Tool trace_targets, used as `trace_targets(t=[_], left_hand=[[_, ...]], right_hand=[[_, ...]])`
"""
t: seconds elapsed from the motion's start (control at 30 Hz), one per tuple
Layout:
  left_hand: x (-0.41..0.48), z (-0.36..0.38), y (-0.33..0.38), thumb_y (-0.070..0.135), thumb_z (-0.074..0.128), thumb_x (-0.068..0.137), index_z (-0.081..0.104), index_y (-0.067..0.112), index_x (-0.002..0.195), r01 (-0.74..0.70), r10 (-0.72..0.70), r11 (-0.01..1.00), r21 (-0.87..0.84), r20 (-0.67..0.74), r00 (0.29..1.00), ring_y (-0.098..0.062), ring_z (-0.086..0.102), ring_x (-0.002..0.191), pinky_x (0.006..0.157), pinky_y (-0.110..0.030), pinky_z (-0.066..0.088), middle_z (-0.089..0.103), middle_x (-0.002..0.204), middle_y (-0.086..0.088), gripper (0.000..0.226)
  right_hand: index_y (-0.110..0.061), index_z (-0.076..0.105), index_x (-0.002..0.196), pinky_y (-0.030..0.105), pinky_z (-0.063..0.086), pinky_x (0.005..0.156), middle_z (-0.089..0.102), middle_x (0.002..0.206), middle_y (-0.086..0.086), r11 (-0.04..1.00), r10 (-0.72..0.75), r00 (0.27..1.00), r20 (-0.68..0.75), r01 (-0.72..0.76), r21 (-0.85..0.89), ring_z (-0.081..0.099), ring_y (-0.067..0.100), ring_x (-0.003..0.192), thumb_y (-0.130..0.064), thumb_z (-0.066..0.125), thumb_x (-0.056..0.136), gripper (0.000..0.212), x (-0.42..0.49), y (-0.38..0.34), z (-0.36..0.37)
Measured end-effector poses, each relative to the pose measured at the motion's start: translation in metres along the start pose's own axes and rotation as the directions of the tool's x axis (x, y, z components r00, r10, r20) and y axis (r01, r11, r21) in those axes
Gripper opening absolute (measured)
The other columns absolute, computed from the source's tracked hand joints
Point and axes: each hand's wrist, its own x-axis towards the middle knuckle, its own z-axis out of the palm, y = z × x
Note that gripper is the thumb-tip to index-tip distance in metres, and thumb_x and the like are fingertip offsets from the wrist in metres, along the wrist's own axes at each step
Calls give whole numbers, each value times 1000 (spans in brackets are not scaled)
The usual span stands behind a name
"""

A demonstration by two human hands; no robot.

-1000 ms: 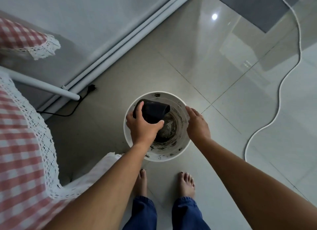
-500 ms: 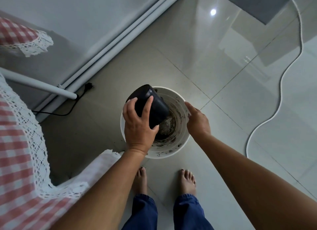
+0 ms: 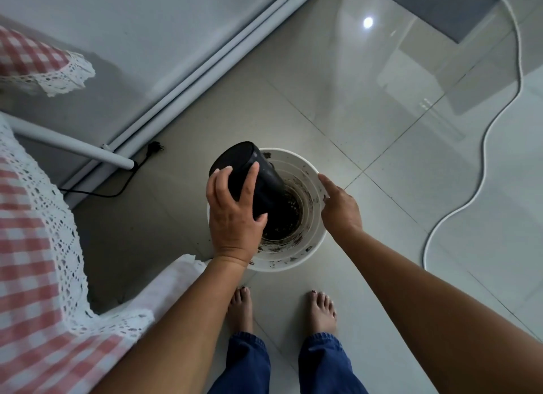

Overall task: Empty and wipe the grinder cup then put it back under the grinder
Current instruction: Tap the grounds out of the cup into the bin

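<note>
The black grinder cup (image 3: 261, 179) is tipped mouth-down over a white bin (image 3: 318, 241) on the floor. My left hand (image 3: 235, 214) grips the cup round its side, its flat base pointing up and to the left. Dark grounds lie at the bottom of the bin and speckle its inner wall. My right hand (image 3: 340, 207) is at the bin's right rim, index finger stretched along the edge. The grinder is not in view.
A table with a red checked, lace-edged cloth (image 3: 35, 246) stands at the left, one white leg (image 3: 76, 148) beside the bin. A black plug and cable (image 3: 152, 148) lie by the wall. A white cable (image 3: 470, 194) snakes across the tiled floor at right. My bare feet (image 3: 282, 308) stand just before the bin.
My left hand has lifted the cup up and out toward the bin's left rim, still tipped. My right hand has eased off its grip on the bin's rim; its index finger now lies along the edge.
</note>
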Motion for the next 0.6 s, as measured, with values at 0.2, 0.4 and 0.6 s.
trace_targets(t=[0.2,0.4,0.6], left_hand=[[20,-21,9,32,88,65,34,37,149,594,-526,744,-307,279,803,-29,34,133,85,-36,49,31,148,-8,100],[38,-77,20,24,84,72,54,32,133,848,-522,60,-527,707,477,-21,63,108,94,-44,56,56,132,-2,68],[66,-168,49,24,74,86,63,30,119,893,-290,-123,-433,876,385,-34,63,105,94,-60,54,64,122,-13,35]], right_hand=[[-40,30,149,42,54,86,67,120,5,998,56,992,112,-54,-24,63,27,102,-21,46,98,57,-12,-17,-27],[-25,44,145,42,42,108,55,141,2,876,-41,958,283,-102,471,57,20,123,-38,71,87,66,-40,-64,-93],[-16,59,133,33,53,96,66,121,1,746,-97,948,302,-131,653,65,15,108,-17,73,87,48,-78,-129,-175]])
